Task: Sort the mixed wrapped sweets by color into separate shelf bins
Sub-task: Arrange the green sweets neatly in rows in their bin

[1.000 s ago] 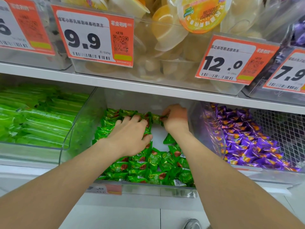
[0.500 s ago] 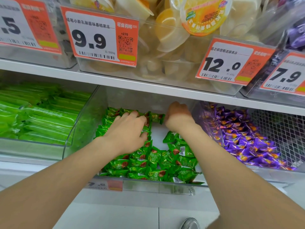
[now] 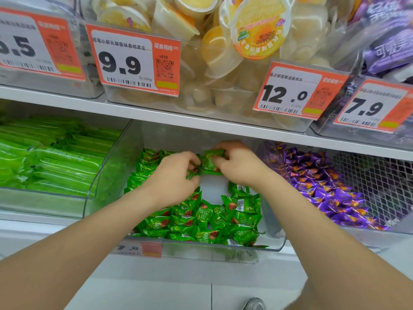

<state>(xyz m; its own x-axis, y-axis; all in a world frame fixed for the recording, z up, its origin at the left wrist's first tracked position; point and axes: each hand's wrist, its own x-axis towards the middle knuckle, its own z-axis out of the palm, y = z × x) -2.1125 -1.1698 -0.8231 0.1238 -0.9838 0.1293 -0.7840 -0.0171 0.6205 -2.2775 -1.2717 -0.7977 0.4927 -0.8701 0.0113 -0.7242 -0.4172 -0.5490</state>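
A clear middle bin (image 3: 274,240) on the lower shelf holds several green wrapped sweets (image 3: 201,222); a bare white patch of its floor shows in the middle. Both my hands reach deep into it. My right hand (image 3: 239,164) pinches a green sweet (image 3: 212,159) between thumb and fingers at the back of the bin. My left hand (image 3: 176,175) has its fingers curled round green sweets just to the left, its fingertips close to the right hand's. To the right, another bin holds purple wrapped sweets (image 3: 321,186).
A left bin holds long green packets (image 3: 51,157). The upper shelf carries bins of yellow jelly cups (image 3: 223,52) and purple packs (image 3: 388,41), with orange price tags (image 3: 134,61) on their fronts. A wire mesh (image 3: 380,175) lines the far right. A shoe tip (image 3: 254,304) shows below.
My right hand has lifted a green sweet at the back and shifted left. My left hand's fingers have curled onto sweets and moved towards the right hand.
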